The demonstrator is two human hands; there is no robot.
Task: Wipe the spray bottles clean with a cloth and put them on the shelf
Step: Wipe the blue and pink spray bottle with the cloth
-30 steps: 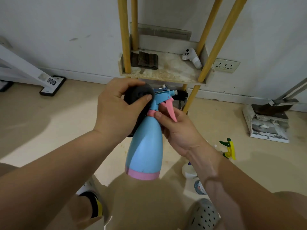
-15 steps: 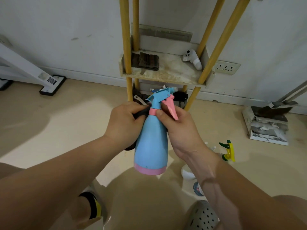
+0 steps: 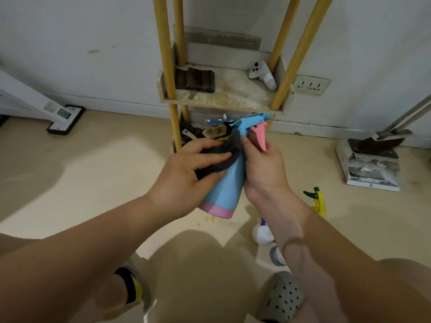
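The shelf (image 3: 233, 96) stands against the wall (a remote (image 3: 262, 74) and a rag (image 3: 198, 80) lie on it). In front of it, off the floor, the blue bottle (image 3: 227, 190) tilts. The left hand (image 3: 186, 180) clasps the cloth (image 3: 221, 157) round the bottle's shoulder. The right hand (image 3: 263, 169) grips its neck.

Three spray bottles: one blue and pink bottle (image 3: 227, 183), one yellow and green bottle (image 3: 318, 201), one white bottle (image 3: 262, 234). A fourth container (image 3: 276, 255) is mostly hidden. Two cloths: one dark cloth (image 3: 234, 143), one folded cloth (image 3: 198, 80). Two hands: left hand (image 3: 184, 176), right hand (image 3: 263, 169). One shelf (image 3: 233, 96) with four yellow poles (image 3: 164, 54). One white controller (image 3: 262, 74). One wall socket (image 3: 311, 85). One dustpan (image 3: 370, 169). One grey clog (image 3: 282, 297).
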